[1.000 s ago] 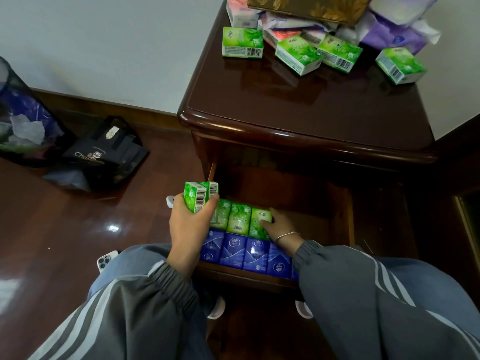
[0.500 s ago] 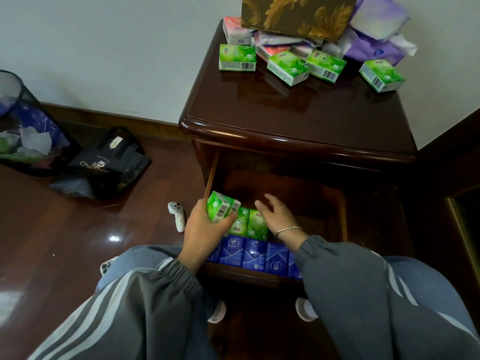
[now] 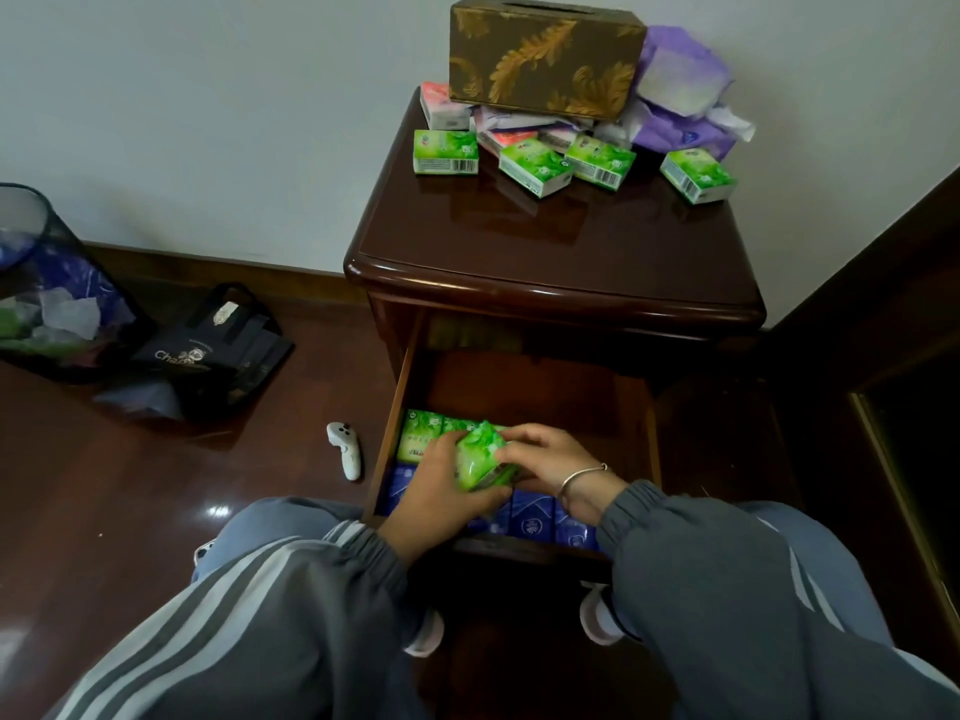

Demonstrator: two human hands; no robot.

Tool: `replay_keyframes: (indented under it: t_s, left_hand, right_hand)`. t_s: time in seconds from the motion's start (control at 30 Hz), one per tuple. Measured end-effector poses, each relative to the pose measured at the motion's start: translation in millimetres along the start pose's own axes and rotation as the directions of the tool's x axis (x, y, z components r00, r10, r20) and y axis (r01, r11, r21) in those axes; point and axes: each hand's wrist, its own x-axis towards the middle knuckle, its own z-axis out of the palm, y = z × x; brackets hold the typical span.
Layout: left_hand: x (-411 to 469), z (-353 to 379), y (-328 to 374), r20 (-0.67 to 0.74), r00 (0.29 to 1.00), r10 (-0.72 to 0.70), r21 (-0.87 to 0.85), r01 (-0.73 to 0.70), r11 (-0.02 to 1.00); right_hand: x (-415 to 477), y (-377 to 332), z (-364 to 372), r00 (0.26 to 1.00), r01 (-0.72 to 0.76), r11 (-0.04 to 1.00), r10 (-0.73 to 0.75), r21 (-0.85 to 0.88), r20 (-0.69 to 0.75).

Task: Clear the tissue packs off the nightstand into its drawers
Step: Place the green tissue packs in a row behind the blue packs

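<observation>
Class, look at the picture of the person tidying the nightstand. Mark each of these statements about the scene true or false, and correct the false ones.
1. Both hands are on one green tissue pack over the open drawer. True: left hand, right hand.
2. The nightstand top is already cleared. False: four green packs and other packs remain at the back.
3. Blue packs line the drawer's front edge. True.
4. The brown tissue box lies in the drawer. False: it sits on top of the nightstand's pile.
5. The right wrist wears a bracelet. True.
</observation>
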Motion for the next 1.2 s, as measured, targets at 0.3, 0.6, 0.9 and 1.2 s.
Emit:
replay_keyframes:
  t_s: [0.3,0.6,0.9,1.2]
  left_hand:
    - [-3.6,-10.2,10.6,0.370,0.892,-0.260,-0.769,0.451,0.453]
    - [0.6,-7.6,3.7,0.301,0.913,-0.275,-0.739,0.405,0.538]
    - [2.5,-21.0,0.9,0.236,0.945,-0.226,-0.462,0.314,0.830]
    - [2.1,-22.7,1.7,0.186,0.966,-0.180,-0.191,0.215,0.958]
  right_hand:
    - [-2.6,10.9,-8.3,0.996,0.037,0.870,0.011,0.491,-0.094]
    - [-5.8,18.7,-0.4,0.997,0.071,0.908,-0.055,0.412,-0.049]
    - [0.0,11.2,-26.2,0.995,0.075,0.987,-0.065,-0.140,0.079]
    - [13.3,21.3,-45.4,0.978,-0.078,0.978,0.112,-0.193,0.175]
